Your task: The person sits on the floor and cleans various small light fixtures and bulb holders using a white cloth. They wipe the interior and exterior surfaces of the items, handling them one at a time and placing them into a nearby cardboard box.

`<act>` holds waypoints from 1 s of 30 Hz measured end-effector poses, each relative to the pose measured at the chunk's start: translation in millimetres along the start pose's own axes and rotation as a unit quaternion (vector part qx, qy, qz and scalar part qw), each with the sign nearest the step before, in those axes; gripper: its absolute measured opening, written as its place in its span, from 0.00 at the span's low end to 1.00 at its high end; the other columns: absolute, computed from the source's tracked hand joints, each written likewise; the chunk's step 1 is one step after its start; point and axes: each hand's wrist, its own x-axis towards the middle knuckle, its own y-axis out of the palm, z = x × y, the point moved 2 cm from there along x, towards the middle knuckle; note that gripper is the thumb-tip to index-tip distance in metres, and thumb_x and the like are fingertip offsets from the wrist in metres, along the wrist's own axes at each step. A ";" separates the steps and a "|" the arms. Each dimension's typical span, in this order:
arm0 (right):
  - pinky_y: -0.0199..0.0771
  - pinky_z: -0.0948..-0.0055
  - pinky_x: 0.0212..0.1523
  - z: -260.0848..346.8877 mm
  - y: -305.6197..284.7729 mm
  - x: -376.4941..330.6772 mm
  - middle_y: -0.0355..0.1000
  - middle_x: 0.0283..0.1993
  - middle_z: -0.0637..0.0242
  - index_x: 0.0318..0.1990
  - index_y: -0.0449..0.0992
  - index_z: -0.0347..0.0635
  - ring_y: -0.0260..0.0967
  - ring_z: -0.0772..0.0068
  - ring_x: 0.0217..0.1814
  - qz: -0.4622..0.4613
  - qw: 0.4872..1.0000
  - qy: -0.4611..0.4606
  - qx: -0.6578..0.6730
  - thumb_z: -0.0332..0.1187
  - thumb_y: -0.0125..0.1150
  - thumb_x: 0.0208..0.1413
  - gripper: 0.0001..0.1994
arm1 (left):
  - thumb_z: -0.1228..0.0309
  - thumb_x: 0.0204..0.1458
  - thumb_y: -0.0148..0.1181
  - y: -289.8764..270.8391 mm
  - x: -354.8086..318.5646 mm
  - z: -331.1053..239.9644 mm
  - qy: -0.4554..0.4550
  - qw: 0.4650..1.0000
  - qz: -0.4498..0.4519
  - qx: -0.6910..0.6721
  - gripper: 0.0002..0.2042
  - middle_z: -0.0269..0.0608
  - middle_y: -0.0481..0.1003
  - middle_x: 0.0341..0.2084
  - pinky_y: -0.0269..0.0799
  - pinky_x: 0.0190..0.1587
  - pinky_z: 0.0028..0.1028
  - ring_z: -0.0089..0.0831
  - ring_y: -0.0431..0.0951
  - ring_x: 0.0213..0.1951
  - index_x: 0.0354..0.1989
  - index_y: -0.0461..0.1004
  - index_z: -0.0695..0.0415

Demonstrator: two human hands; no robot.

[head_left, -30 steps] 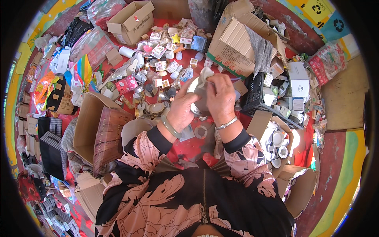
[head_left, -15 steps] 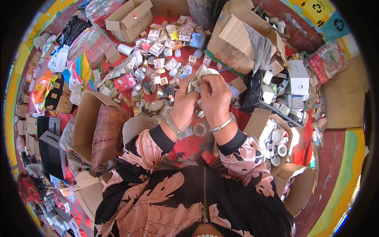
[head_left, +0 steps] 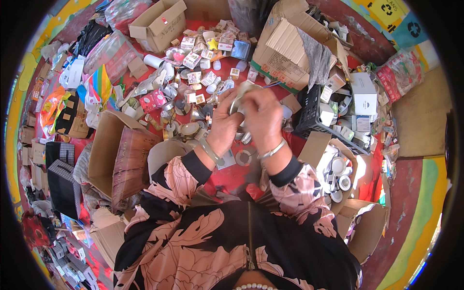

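Observation:
My left hand (head_left: 223, 126) and my right hand (head_left: 263, 118) are raised together over a red cloth, fingers closed around a small silvery-grey object (head_left: 238, 104) held between them. The object is mostly hidden by my fingers, so its kind is unclear. Both wrists wear metal bangles. Directly below the hands on the cloth lies a roll of tape (head_left: 244, 157). Just beyond the hands lies a heap of small white and pink boxes and little jars (head_left: 200, 67).
An open cardboard box (head_left: 116, 154) stands at my left, another open box (head_left: 159, 24) at the far left, a large carton (head_left: 285, 46) with a grey cloth at the far right. A black crate (head_left: 333, 121) of small boxes is at my right. Tape rolls (head_left: 338, 174) fill a carton lower right.
Both hands stay together on the small object and have shifted slightly up and away from me, fingers reworking their hold on it.

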 end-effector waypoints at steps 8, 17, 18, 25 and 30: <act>0.71 0.69 0.32 10.4 3.1 -3.1 0.69 0.26 0.58 0.25 0.72 0.37 0.69 0.59 0.30 -0.002 0.999 -0.035 0.039 0.18 0.56 0.39 0.05 | 0.88 0.41 0.46 2.2 -4.9 0.3 -0.089 0.984 0.022 -0.156 0.27 0.35 0.67 0.45 0.63 0.50 0.24 0.25 0.67 0.48 0.54 0.62 0.59; 0.70 0.69 0.31 22.3 3.1 -4.8 0.69 0.26 0.58 0.25 0.73 0.38 0.69 0.59 0.28 -0.004 0.997 -0.056 0.059 0.18 0.57 0.38 0.05 | 0.90 0.37 0.46 -0.5 -4.9 4.3 -0.113 0.973 0.008 -0.203 0.30 0.34 0.66 0.46 0.62 0.52 0.25 0.26 0.66 0.49 0.54 0.62 0.59; 0.70 0.69 0.31 12.0 4.3 -4.0 0.69 0.27 0.59 0.25 0.72 0.38 0.69 0.58 0.29 -0.009 0.999 0.001 0.053 0.19 0.57 0.38 0.05 | 0.89 0.38 0.46 -4.1 -1.8 8.3 -0.115 0.952 0.009 -0.284 0.29 0.34 0.66 0.46 0.62 0.52 0.25 0.25 0.66 0.50 0.55 0.62 0.59; 0.71 0.68 0.34 20.6 7.1 -8.2 0.68 0.27 0.58 0.26 0.73 0.39 0.68 0.57 0.33 0.022 0.996 -0.058 0.066 0.20 0.59 0.37 0.06 | 0.86 0.38 0.47 -5.6 -1.9 2.2 -0.069 0.988 0.018 -0.137 0.25 0.38 0.65 0.45 0.59 0.53 0.23 0.25 0.65 0.48 0.50 0.67 0.61; 0.69 0.74 0.29 -75.6 -12.8 11.7 0.71 0.28 0.63 0.26 0.73 0.38 0.69 0.70 0.27 -0.033 0.966 0.251 0.047 0.21 0.59 0.41 0.03 | 0.88 0.34 0.46 -1.6 -0.4 -13.5 -0.051 0.997 0.013 -0.058 0.29 0.42 0.67 0.46 0.64 0.51 0.27 0.31 0.68 0.48 0.53 0.64 0.61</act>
